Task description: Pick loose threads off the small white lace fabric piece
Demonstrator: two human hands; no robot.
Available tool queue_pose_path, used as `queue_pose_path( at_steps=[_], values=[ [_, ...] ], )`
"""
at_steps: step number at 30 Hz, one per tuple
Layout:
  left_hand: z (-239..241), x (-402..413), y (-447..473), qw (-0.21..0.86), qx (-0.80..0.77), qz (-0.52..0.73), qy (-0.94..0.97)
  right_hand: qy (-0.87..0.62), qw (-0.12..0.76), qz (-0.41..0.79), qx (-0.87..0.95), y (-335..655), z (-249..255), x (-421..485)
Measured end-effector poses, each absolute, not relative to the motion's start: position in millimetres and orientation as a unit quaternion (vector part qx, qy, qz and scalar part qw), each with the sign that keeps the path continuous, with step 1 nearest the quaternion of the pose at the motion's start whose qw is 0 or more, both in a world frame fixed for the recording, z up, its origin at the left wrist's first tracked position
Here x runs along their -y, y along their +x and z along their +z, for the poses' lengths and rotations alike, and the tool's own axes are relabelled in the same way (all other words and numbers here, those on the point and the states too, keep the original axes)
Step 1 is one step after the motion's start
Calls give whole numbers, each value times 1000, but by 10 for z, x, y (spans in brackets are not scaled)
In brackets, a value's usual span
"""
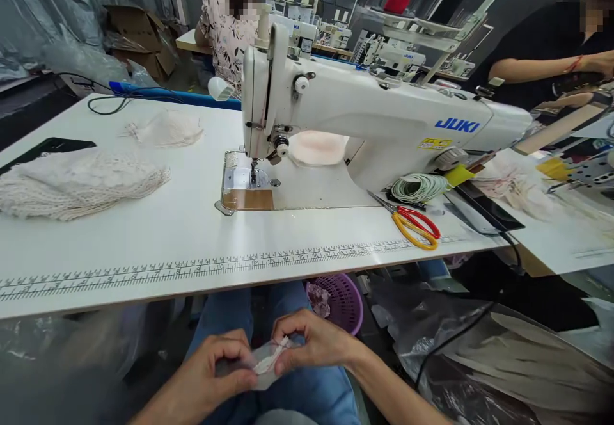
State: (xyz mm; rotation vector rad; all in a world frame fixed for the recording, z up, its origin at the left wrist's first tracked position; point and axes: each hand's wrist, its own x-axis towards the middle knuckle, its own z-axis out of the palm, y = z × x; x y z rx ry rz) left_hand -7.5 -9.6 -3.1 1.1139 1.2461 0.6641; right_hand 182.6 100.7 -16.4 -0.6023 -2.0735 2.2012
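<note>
Below the table edge, over my lap in blue jeans, my left hand (215, 370) and my right hand (311, 345) both pinch a small piece of sheer white lace fabric (266, 364). The fingers of each hand are closed on it, thumbs pressing from the near side. Above them a white JUKI sewing machine (364, 114) stands on the white table (158, 246), its needle and presser foot (253, 172) with nothing beneath them.
A pile of white lace (71, 182) lies at the table's left, a smaller piece (165, 129) behind it. Red and yellow scissors (415, 223) and a cord coil (417, 188) lie right of the machine. A purple basket (340, 300) sits under the table. Other people work behind.
</note>
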Motion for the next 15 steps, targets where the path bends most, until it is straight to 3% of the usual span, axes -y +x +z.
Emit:
queue_pose_path(
  at_steps=[15],
  values=[
    [-2,130,-97,654,-552,280,434,-230,-19,752,617,1771,-152,-964]
  ],
)
